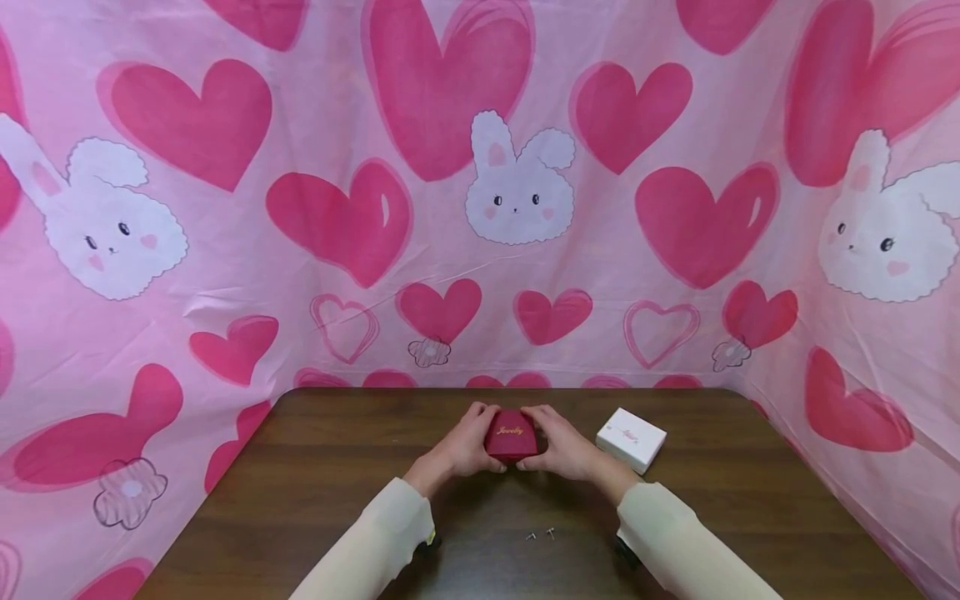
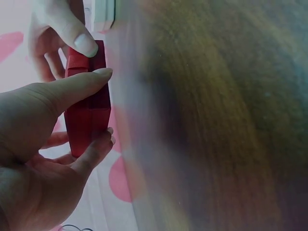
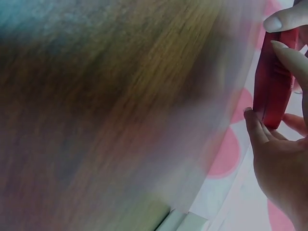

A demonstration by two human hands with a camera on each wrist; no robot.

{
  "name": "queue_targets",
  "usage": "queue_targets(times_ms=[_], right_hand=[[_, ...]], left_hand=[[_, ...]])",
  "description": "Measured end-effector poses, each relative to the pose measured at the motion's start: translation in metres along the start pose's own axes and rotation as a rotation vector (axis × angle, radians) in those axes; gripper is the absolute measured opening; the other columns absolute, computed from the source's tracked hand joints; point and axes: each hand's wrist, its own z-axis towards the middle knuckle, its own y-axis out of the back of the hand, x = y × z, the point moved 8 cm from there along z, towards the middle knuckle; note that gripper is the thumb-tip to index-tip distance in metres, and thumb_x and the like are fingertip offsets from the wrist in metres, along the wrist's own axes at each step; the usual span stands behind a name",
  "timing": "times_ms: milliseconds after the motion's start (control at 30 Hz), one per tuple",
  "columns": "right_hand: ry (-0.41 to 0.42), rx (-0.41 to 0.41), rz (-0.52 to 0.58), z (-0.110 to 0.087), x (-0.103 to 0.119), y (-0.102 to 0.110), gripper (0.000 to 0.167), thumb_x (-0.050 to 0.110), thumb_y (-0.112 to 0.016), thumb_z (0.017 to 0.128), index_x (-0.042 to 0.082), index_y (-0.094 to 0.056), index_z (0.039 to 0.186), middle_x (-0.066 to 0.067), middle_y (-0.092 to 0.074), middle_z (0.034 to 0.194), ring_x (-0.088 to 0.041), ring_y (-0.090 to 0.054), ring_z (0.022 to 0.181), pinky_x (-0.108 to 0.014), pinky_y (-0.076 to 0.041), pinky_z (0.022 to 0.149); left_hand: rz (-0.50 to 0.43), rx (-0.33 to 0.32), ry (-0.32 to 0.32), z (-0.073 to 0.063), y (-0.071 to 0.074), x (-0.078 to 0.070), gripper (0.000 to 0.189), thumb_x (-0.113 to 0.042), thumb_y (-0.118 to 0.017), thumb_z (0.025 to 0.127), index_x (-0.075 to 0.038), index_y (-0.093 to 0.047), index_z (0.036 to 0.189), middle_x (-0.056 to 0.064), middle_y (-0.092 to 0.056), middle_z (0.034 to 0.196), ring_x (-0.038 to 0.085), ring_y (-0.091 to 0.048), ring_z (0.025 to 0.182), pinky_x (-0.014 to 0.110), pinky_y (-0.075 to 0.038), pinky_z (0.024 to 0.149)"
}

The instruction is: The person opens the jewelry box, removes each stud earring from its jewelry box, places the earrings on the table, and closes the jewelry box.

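Note:
A small dark red jewelry box [image 1: 512, 437] with gold script on top is held between both hands over the far part of the table. Its lid looks closed. My left hand [image 1: 470, 440] grips its left side, and my right hand [image 1: 558, 444] grips the right side. In the left wrist view both thumbs press on the front face of the red box [image 2: 86, 127], near its seam. Fingers of each hand wrap round the sides, as the right wrist view also shows on the box [image 3: 272, 91]. Two tiny shiny metal pieces, one of them a stud-like piece [image 1: 551, 532], lie nearer on the table.
A white box [image 1: 632, 439] with pink lettering lies on the table to the right of my right hand. The dark wooden table [image 1: 315, 500] ends at a pink curtain [image 1: 442, 267] with hearts and rabbits, which hangs behind it and on both sides.

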Motion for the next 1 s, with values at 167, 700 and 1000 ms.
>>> queue_targets(times_ms=[167, 700, 1000], right_hand=[[-0.016, 0.004, -0.03, -0.004, 0.0, -0.001, 0.09, 0.028, -0.091, 0.077, -0.001, -0.045, 0.148, -0.016, -0.05, 0.138, -0.032, -0.057, 0.121, -0.052, -0.049, 0.103], [0.02, 0.042, -0.06, -0.014, 0.001, -0.006, 0.088, 0.035, -0.09, 0.077, 0.0, -0.048, 0.145, -0.012, -0.054, 0.131, -0.029, -0.059, 0.118, -0.051, -0.05, 0.1], [0.018, 0.068, -0.058, -0.019, 0.004, -0.009, 0.083, 0.034, -0.089, 0.079, 0.002, -0.049, 0.144, -0.011, -0.054, 0.129, -0.027, -0.06, 0.116, -0.048, -0.052, 0.098]], left_hand=[[-0.009, 0.02, -0.011, -0.005, -0.003, -0.001, 0.094, -0.015, -0.093, 0.072, -0.003, -0.041, 0.149, 0.014, -0.046, 0.135, 0.028, -0.054, 0.117, 0.048, -0.048, 0.104], [-0.007, 0.062, -0.032, -0.016, -0.009, 0.0, 0.095, -0.014, -0.093, 0.072, -0.002, -0.041, 0.15, 0.012, -0.047, 0.135, 0.027, -0.052, 0.119, 0.047, -0.047, 0.106], [-0.006, 0.081, -0.035, -0.02, -0.012, 0.001, 0.093, -0.014, -0.093, 0.072, -0.002, -0.042, 0.149, 0.012, -0.048, 0.134, 0.027, -0.052, 0.119, 0.048, -0.046, 0.106]])
